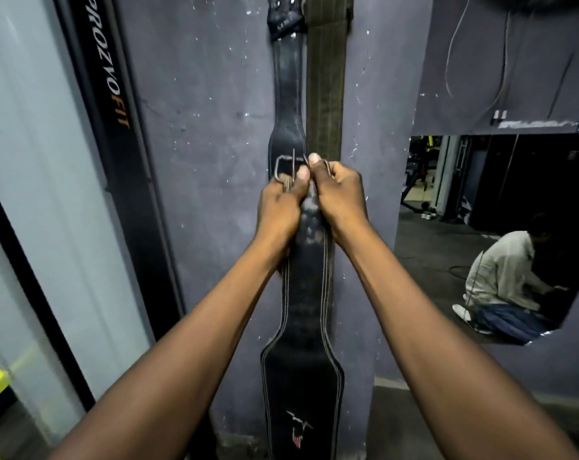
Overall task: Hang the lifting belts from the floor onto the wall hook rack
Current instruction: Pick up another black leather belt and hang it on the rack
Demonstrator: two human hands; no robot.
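Note:
Both hands grip the top end of a black leather lifting belt point(306, 327) held upright against the grey wall. My left hand point(280, 210) and my right hand point(339, 197) pinch its metal buckle point(283, 167) between thumbs and fingers. The belt's wide padded part hangs down toward the floor between my forearms. Behind it, another black leather belt point(288, 94) and an olive webbing belt point(326, 78) hang from the top of the wall. The hook rack itself is out of sight above the frame's top edge.
A black frame with orange lettering point(107, 78) runs diagonally at left beside a glass panel. At right a mirror point(480, 227) reflects a crouching person in a white shirt point(500, 277). Cables point(500, 61) hang on the upper right wall.

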